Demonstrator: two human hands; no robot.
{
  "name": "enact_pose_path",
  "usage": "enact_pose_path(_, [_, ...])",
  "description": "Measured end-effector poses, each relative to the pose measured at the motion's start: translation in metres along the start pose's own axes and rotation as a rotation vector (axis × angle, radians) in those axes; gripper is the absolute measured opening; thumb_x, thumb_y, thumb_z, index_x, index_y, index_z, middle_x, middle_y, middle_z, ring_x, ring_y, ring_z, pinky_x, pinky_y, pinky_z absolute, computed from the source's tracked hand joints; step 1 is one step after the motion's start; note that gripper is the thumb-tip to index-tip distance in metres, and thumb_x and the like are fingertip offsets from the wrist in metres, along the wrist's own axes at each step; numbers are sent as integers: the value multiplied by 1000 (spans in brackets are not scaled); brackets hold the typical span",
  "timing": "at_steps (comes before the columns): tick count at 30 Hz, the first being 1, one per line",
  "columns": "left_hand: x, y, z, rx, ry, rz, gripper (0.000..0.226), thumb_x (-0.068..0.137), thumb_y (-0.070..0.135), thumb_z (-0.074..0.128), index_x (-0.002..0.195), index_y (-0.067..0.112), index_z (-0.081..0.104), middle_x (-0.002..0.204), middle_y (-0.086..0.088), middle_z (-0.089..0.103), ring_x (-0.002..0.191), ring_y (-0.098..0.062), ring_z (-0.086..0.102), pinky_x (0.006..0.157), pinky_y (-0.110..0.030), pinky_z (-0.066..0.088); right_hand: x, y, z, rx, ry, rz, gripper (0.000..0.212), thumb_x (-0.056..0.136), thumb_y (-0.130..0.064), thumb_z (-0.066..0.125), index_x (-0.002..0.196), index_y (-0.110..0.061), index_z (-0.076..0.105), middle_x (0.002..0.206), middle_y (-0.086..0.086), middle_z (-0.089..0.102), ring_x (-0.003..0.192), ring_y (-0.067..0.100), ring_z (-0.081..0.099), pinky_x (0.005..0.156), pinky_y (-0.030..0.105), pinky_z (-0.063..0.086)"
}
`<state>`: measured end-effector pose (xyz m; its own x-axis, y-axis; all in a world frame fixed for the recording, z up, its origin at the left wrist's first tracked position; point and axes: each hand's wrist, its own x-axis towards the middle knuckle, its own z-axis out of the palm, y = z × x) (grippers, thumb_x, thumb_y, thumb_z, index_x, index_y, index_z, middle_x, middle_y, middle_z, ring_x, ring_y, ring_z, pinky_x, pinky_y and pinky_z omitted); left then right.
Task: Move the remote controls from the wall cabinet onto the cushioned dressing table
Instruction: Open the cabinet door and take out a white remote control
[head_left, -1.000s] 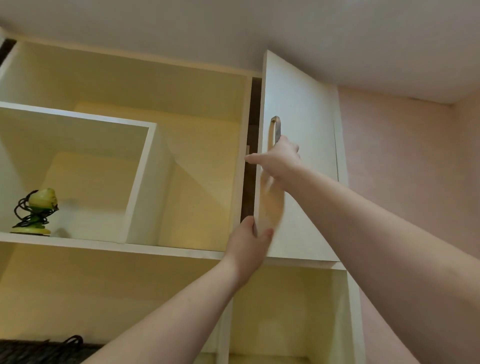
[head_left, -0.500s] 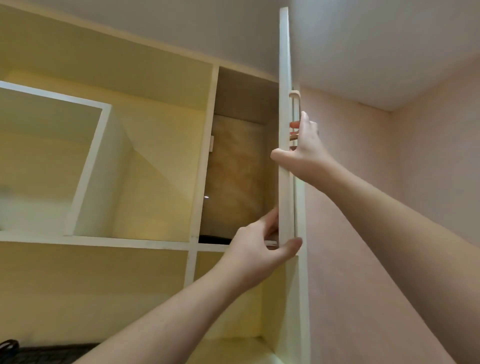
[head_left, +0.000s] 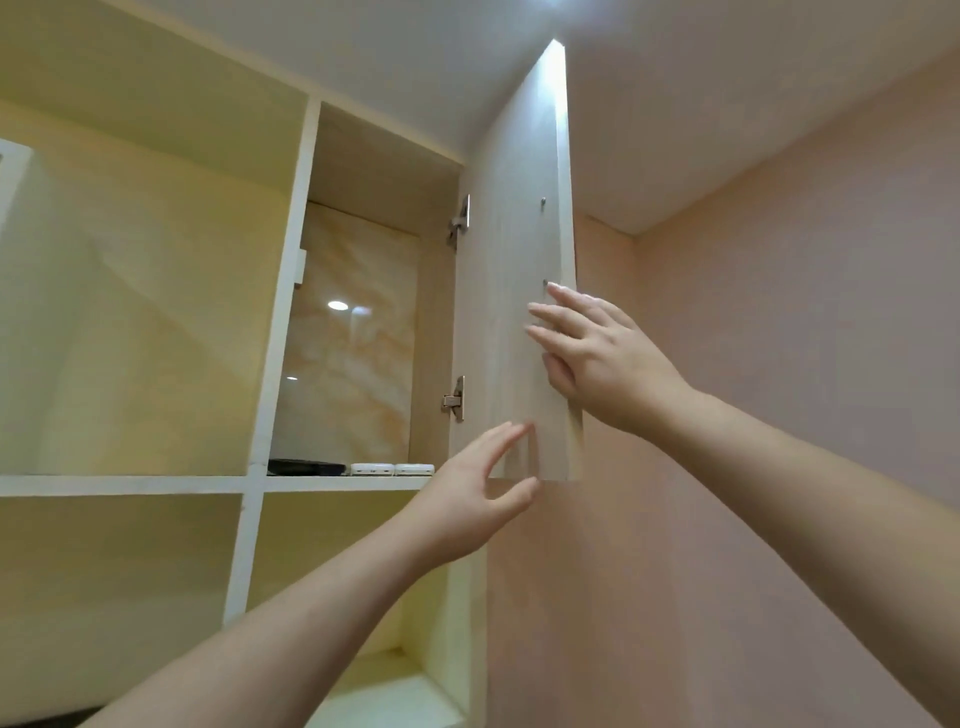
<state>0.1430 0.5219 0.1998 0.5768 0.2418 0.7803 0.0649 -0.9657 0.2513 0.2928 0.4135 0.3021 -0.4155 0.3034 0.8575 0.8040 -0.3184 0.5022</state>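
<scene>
The wall cabinet's door (head_left: 514, 291) is standing swung wide on 2 metal hinges (head_left: 455, 399), its pale inner face turned toward the camera. The right hand (head_left: 597, 353) is lying flat against that inner face near the door's free edge, fingers straight and spread, gripping nothing. The left hand (head_left: 467, 499) is hovering just below the door's bottom corner, fingers extended and slightly fanned, thumb out, holding nothing; whether its fingertips are touching the door I cannot tell.

Inside the opened compartment (head_left: 353, 332), backed by a glossy marbled panel reflecting a ceiling light, the remote controls are lying on the shelf (head_left: 332, 484). A black remote (head_left: 306, 467) is sitting at the left, and 2 white remotes (head_left: 392, 470) are lying side by side just to its right, close to the hinge side. Only their front edges are showing from this low angle, so their buttons are not readable.

The wall cabinet (head_left: 270, 364) is dividing into open cream cubbies to the left and below the shelf. A pink wall (head_left: 779, 415) is running along the right side, meeting the white ceiling (head_left: 415, 52) above.
</scene>
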Motion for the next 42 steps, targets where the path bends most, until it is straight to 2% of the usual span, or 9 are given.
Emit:
enact_pose_path(2, [0, -8, 4, 93, 20, -31, 56, 93, 39, 53, 145, 36, 32, 154, 15, 29, 140, 1, 24, 112, -18, 19, -16, 3, 5, -118, -108, -4, 47, 92, -31, 34, 122, -11, 64, 135, 7, 58, 135, 25, 43, 112, 41, 27])
enact_pose_path(7, [0, -14, 15, 393, 73, -112, 56, 94, 43, 44, 147, 32, 29, 154, 10, 29, 141, -9, 25, 115, -33, 24, -59, 22, 16, -222, -271, 1, 55, 90, -34, 31, 131, -9, 57, 140, 10, 53, 132, 25, 46, 111, 41, 20])
enact_pose_path(14, [10, -7, 19, 670, 91, -95, 55, 95, 48, 37, 147, 32, 27, 155, 8, 28, 142, -10, 21, 113, -33, 19, -67, 20, 24, -130, -199, 24, 54, 89, -33, 32, 130, -7, 57, 141, 12, 52, 134, 25, 44, 113, 39, 19])
enact_pose_path(18, [8, -5, 11, 814, 85, -99, 71, 83, 61, 15, 148, 35, 27, 155, 6, 29, 143, -11, 21, 115, -36, 18, -61, 20, 23, -147, -206, 20, 56, 85, -34, 30, 120, -7, 64, 131, 12, 59, 127, 26, 51, 113, 42, 20])
enact_pose_path(20, [4, -4, 4, 840, 83, -132, 67, 85, 60, 17, 148, 37, 26, 155, 6, 28, 143, -11, 20, 114, -36, 19, -56, 15, 20, -125, -192, 48, 55, 84, -34, 29, 115, -7, 66, 125, 12, 63, 123, 27, 54, 113, 43, 25])
enact_pose_path(26, [-17, -1, -22, 1064, 61, -187, 78, 76, 62, 4, 148, 38, 24, 158, 8, 22, 146, -13, 14, 116, -35, 14, -58, -13, 23, 86, -54, 113, 59, 85, -37, 32, 131, -7, 54, 127, 16, 61, 125, 30, 51, 112, 41, 27])
enact_pose_path(32, [-39, 3, -40, 1097, 26, -303, 79, 74, 66, 6, 148, 40, 19, 159, 11, 19, 146, -11, 10, 118, -34, 12, -60, -40, 24, 222, -44, 72, 54, 93, -36, 40, 141, -12, 42, 142, 12, 47, 137, 26, 34, 117, 37, 9])
enact_pose_path(38, [-56, 7, -54, 1160, -7, -350, 62, 93, 58, 29, 150, 37, 16, 160, 9, 14, 147, -12, 7, 117, -33, 8, -50, -74, 33, 339, -80, 50, 54, 90, -33, 48, 138, -10, 45, 144, 15, 45, 137, 28, 34, 116, 39, 15])
enact_pose_path(42, [-69, -1, -64, 1165, -37, -357, 61, 94, 56, 32, 149, 37, 16, 159, 9, 17, 146, -12, 9, 117, -34, 10, -46, -92, 39, 398, -115, 42, 54, 92, -34, 44, 142, -12, 40, 148, 12, 40, 140, 26, 30, 116, 37, 15])
